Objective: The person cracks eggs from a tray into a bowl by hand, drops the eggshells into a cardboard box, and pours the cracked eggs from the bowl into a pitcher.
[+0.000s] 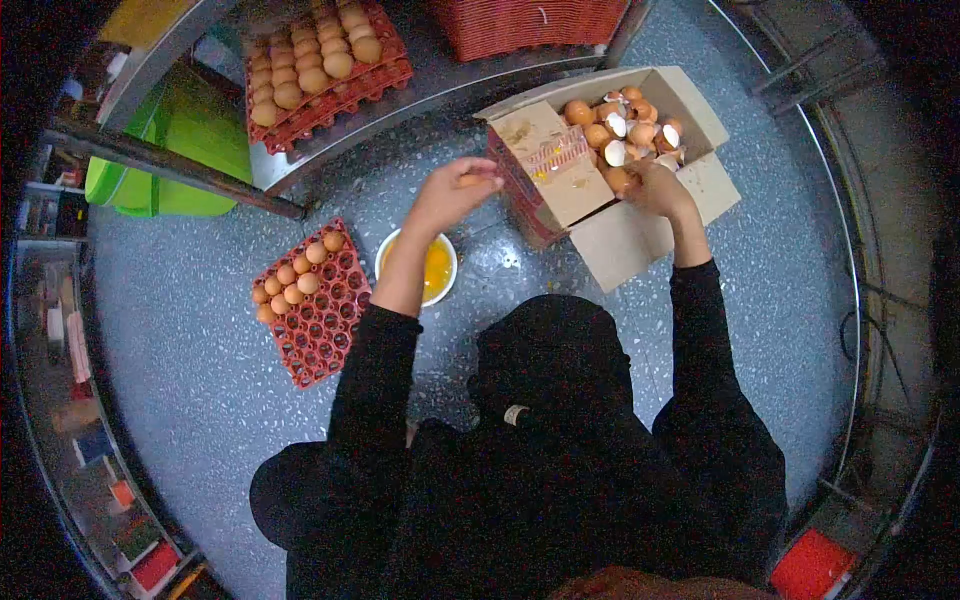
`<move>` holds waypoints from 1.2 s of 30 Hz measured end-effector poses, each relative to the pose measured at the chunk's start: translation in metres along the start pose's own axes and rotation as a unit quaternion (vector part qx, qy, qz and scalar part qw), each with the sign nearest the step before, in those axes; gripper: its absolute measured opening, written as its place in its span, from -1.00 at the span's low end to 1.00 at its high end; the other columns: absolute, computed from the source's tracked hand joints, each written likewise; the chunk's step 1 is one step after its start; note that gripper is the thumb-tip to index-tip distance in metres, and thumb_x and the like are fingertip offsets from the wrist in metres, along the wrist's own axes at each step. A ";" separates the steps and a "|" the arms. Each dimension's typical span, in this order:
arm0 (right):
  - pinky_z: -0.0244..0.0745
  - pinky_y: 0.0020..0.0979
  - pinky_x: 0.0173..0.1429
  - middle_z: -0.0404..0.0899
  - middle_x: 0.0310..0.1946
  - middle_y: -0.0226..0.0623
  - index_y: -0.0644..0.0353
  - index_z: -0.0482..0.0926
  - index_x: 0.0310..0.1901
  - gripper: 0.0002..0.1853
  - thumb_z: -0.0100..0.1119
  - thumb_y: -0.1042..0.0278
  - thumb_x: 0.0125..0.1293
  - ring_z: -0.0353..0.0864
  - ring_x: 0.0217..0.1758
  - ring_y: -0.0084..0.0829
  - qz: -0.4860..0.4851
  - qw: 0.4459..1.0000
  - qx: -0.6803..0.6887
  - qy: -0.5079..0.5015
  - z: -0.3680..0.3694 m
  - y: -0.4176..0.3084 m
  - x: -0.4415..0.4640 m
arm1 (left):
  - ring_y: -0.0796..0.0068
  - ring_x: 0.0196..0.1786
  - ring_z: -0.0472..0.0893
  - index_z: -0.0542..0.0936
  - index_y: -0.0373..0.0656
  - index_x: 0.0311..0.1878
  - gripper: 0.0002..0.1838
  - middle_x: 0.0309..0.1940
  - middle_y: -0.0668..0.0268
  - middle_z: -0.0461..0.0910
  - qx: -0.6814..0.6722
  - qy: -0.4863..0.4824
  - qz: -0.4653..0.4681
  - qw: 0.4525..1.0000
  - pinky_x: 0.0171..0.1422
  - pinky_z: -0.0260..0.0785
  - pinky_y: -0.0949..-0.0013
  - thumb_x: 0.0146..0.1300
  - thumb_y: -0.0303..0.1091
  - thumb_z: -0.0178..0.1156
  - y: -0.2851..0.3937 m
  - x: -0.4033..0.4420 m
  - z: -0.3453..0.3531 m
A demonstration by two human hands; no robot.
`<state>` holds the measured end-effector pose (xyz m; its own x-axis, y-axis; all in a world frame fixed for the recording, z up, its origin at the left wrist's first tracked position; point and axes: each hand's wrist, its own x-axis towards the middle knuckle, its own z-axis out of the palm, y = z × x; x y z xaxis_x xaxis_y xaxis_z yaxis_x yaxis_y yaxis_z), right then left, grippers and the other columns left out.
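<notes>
My left hand (pixel 450 200) is above the floor by the left side of the cardboard box, its fingers curled around a small orange-brown piece that looks like eggshell (pixel 469 181). My right hand (pixel 656 190) reaches over the near edge of the open cardboard box (pixel 690 100); blur hides whether its fingers grip anything. Inside the box lie several cracked brown eggshells (pixel 641 133), some showing white insides. Below my left forearm, a white bowl (pixel 452 262) holds yolks and raw egg (pixel 436 272). Left of the bowl, a red egg tray (pixel 322 330) carries several whole brown eggs (pixel 300 265) along its upper left.
Stacked red trays of brown eggs (pixel 312 78) sit on a metal shelf (pixel 440 105) ahead, beside a red basket (pixel 530 28). A bright green tub (pixel 190 150) stands at the left behind a metal leg. Shelving lines the left side. A person's dark-clothed head (pixel 550 350) fills the lower middle.
</notes>
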<state>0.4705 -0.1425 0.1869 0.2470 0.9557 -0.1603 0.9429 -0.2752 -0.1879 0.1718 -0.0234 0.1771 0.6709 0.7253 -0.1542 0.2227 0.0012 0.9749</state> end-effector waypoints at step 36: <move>0.54 -0.44 -0.54 0.42 -0.16 -0.12 0.16 0.04 0.15 -0.59 -0.32 0.35 0.26 0.56 -0.40 -0.37 0.130 0.831 0.441 -0.312 0.234 -0.246 0.005 | -0.16 -0.18 0.40 0.30 -0.46 -0.18 -0.63 -0.26 -0.14 0.33 0.441 -0.039 -0.138 0.886 -0.19 0.34 0.07 0.06 -0.30 -0.06 -0.206 -0.181 -0.197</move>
<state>0.1873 -0.0947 0.0059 -0.0081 0.6871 -0.7265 0.2773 -0.6965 -0.6618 -0.1346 -0.0191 0.0360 0.5436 0.7312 -0.4121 0.8292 -0.3916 0.3989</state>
